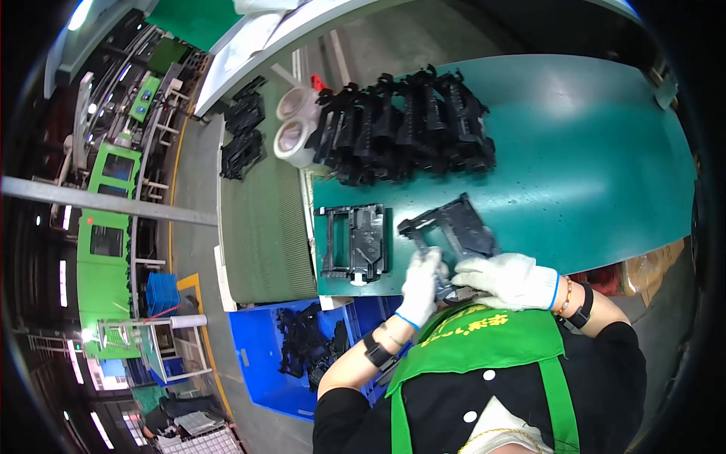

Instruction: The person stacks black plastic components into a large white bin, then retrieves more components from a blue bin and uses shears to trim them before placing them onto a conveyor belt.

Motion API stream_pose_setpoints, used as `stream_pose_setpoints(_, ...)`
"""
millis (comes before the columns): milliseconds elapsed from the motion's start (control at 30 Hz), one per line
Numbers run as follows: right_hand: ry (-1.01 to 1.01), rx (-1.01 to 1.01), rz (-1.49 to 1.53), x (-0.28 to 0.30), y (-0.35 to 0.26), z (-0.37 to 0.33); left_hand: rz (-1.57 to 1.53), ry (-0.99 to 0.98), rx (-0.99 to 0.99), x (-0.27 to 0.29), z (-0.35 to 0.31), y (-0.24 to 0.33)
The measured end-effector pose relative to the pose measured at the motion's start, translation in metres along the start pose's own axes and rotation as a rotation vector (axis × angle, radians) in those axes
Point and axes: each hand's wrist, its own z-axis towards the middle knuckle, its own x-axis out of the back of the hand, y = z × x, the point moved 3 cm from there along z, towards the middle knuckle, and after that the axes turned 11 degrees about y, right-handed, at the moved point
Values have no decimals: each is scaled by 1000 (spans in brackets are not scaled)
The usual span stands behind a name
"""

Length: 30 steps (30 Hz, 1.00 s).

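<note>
Both my hands wear white gloves. A black plastic frame part [463, 227] is tilted up off the near edge of the green tabletop, close to my apron. My left hand [423, 281] grips its near left side, fingers closed. On its near right side my right hand [514, 280] is closed around it; the fingertips are partly hidden. A second black frame [368, 240], with an open rectangular window and a small white piece at its near end, lies flat on the table left of my hands.
A long row of black frames [401, 129] stands at the back of the green table [582, 166]. Tape rolls [293, 140] stand beside it. A ribbed conveyor [265, 234] with more black parts [243, 132] runs along the left. Below sits a blue bin [261, 371] holding black parts.
</note>
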Motion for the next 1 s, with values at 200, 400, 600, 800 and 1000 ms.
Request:
stream_pose_setpoints(200,-126,-138,-188,-4,5,-12,696,-409,-492,19,-2,35)
stream_pose_setpoints(400,29,-350,-92,30,-8,-31,831,276,-626,119,14,131)
stream_pose_setpoints(600,226,-683,138,47,-3,-47,1274,266,-604,160,86,122)
stream_pose_setpoints(800,618,-723,301,61,31,-92,467,-202,-379,111,28,135)
stream_pose_setpoints(1000,1156,-753,529,76,63,-112,441,-779,-454,-40,-47,166)
